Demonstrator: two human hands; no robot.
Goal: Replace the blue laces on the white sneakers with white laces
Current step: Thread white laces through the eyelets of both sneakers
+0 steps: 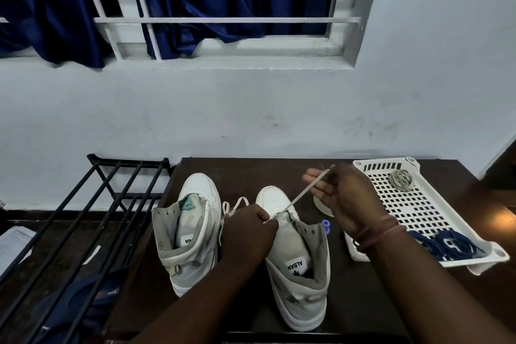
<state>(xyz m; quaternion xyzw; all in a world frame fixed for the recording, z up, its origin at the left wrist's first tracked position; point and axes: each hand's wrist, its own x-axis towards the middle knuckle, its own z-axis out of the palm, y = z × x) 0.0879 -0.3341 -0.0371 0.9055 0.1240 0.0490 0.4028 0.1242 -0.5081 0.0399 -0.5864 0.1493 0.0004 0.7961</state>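
Two sneakers: sitting side by side on a dark table (363, 301), toes pointing toward a pale wall, both showing bare eyelets along the collars.
Far left: a black metal rack (92, 220) is standing beside the table, with dark blue footwear (83, 304) lying under its bars and papers (14, 243) showing at the frame edge.
Left sneaker (192, 232): standing untouched, tongue pulled open, a label showing inside.
White lace, loose end (237, 205): looping on the table between the two toes, just beyond the left hand.
Left hand (248, 229): clenching around the white lace at the lower eyelets of the right shoe, knuckles up.
Right sneaker (298, 268): being threaded near its toe end, tongue label reading ALBAN.
White lace, taut run (307, 190): stretching diagonally up and right from the shoe's front to the raised right hand.
Right hand (343, 195): pinching the lace's upper end above the table, thread bands circling the wrist.
Blue plastic piece (326, 225): lying just beside the right shoe's collar.
White perforated tray (413, 212): resting at the table's right side.
Blue laces (444, 244): lying heaped in the tray's near corner.
Coiled grey item (401, 179): sitting in the tray's far corner, too blurred to name.
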